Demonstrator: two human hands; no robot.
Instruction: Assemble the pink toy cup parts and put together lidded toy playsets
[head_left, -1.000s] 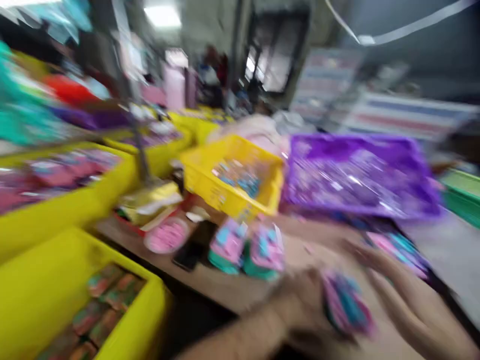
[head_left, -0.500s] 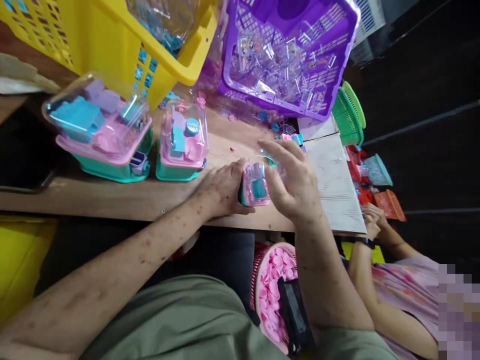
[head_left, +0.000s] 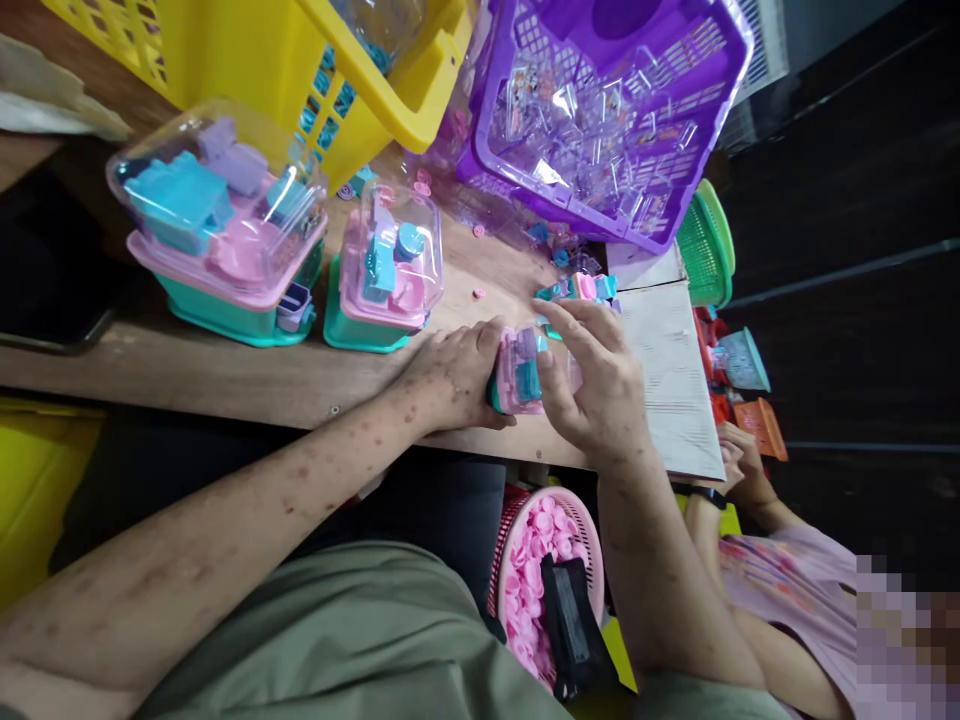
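Note:
A small toy playset box [head_left: 520, 370] with a pink top, teal base and clear cover stands near the table's front edge. My left hand [head_left: 465, 375] is wrapped round its left side. Over its right side curves my right hand [head_left: 600, 385], thumb and index finger apart, at the clear cover; the other fingertips are hidden. Left of my hands are a similar medium toy box [head_left: 386, 270] and a larger toy box [head_left: 225, 235], both under clear covers. Small teal and pink toy parts [head_left: 581, 287] lie just behind my right hand.
A yellow basket [head_left: 247, 75] and a purple basket [head_left: 600, 215] holding clear plastic parts stand at the back. Below the table edge is a pink basket [head_left: 592, 535] of pink pieces with a black pouch [head_left: 574, 620]. A co-worker's hands [head_left: 739, 460] are at right.
The view has shifted slightly, so the table things sit a little further right. Both hands keep nearly the same place at the small toy box.

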